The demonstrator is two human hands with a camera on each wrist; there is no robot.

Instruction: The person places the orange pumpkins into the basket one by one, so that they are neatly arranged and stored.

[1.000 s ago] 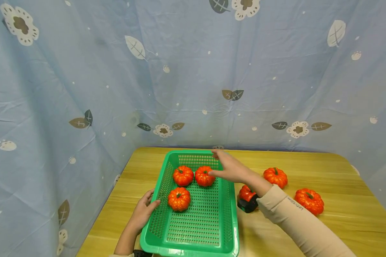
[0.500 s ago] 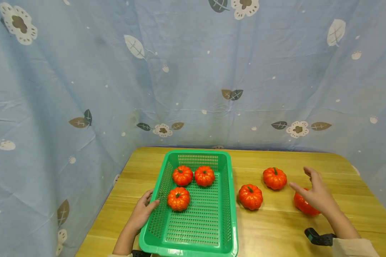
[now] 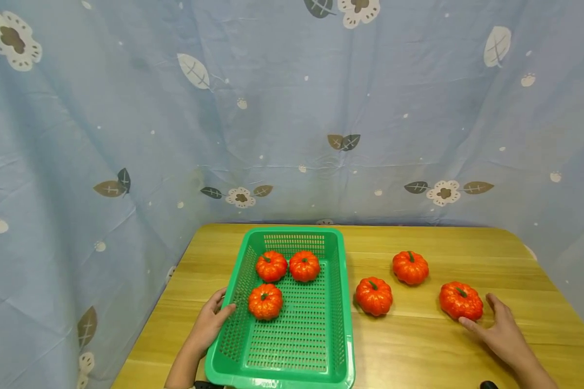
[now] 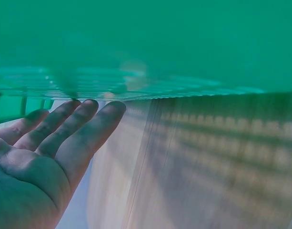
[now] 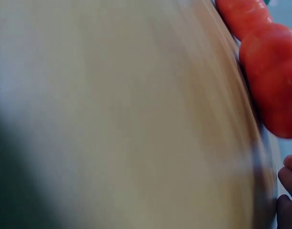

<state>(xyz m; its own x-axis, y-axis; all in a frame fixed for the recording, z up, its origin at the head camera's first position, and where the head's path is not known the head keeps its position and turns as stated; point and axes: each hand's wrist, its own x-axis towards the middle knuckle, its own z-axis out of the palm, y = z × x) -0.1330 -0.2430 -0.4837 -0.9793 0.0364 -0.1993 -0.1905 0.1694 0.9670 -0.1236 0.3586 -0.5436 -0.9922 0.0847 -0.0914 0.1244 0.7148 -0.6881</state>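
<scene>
A green plastic basket (image 3: 292,379) with perforated walls holds three small orange-red pumpkins, one (image 3: 265,302) nearer its left wall. My left hand (image 3: 208,326) holds the basket's left side, thumb over the rim; in the left wrist view its fingers (image 4: 88,136) lie straight, tips against the green wall (image 4: 146,43). At the right, my right hand (image 3: 507,336) is spread beside a pumpkin (image 3: 460,301), thumb at its near edge and fingers to its right. In the right wrist view, that hand's fingertips (image 5: 289,179) stand apart from a pumpkin (image 5: 274,81).
Two more pumpkins lie on the wooden table (image 3: 409,351) between basket and right hand: one (image 3: 373,296) close to the basket, another (image 3: 411,267) farther back. A blue patterned curtain (image 3: 292,124) hangs behind and left of the table.
My right hand has moved from above the basket rightward and down to the rightmost pumpkin. The left hand has stayed at the basket's side. The view has shifted slightly.
</scene>
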